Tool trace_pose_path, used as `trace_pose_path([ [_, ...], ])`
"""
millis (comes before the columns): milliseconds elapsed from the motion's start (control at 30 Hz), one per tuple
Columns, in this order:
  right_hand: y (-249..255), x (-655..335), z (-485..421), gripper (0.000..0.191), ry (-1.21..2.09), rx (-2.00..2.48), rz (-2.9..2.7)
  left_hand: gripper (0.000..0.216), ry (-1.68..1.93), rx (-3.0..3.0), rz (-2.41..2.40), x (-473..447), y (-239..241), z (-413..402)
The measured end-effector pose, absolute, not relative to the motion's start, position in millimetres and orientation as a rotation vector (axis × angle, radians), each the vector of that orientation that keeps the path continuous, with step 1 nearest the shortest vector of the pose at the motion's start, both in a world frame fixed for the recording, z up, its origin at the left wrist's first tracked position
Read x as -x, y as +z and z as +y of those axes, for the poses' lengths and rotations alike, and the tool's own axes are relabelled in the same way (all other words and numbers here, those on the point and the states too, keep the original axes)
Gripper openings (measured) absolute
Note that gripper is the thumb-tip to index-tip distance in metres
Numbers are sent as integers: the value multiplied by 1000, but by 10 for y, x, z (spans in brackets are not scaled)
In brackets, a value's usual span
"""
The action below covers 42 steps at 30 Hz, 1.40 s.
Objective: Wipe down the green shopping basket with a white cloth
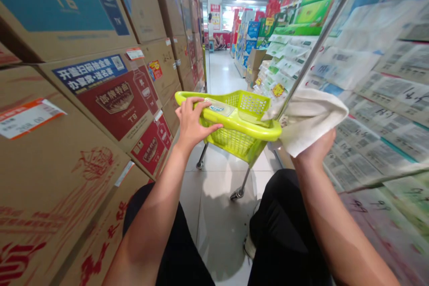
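A lime-green plastic shopping cart (246, 118) on small wheels stands in the aisle just ahead of me. My left hand (192, 120) rests on its near rim, fingers curled over the edge. My right hand (317, 149) is raised toward the shelf on the right and grips a cream-white cloth (308, 118), which drapes over the hand and touches the cart's right corner. The fingers of that hand are hidden under the cloth. My knees in black trousers show at the bottom.
Stacked brown cartons (100, 98) with red and blue prints wall the left side. Shelves of packaged goods (375, 80) with a metal rail line the right. The narrow tiled aisle (221, 76) runs ahead toward more displays and boxes.
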State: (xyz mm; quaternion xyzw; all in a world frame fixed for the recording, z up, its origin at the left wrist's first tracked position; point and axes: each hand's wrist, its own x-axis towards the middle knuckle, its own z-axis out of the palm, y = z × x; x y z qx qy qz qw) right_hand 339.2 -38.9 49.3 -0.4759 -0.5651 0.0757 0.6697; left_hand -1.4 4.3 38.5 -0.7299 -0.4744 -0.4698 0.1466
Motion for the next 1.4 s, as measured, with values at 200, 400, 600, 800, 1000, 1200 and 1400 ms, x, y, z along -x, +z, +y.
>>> trace_pose_path([
  [200,772,-2902,-747,46,155,927,-1894,71,-1394,2214,-1244,169,433,15],
  [400,994,-2748,-842,54,-115,1288,-2176,77,-1346,2188,-1284,308,488,-23],
  [600,1332,-2539,-685,61,-317,1974,-2385,89,-1379,2174,-1231,284,552,-108],
  [800,1222,-2456,-605,59,-385,1958,-2266,88,-1381,2131,-1298,293,519,-107],
  [1000,582,-2631,-663,57,-767,1381,-1820,88,-1380,2113,-1293,230,485,-108],
  [1200,785,-2783,-653,52,-642,1639,-1876,85,-1365,2105,-1334,67,489,-201],
  [1400,1272,-2851,-448,58,-251,1895,-2344,82,-1340,2105,-1359,-20,514,-251],
])
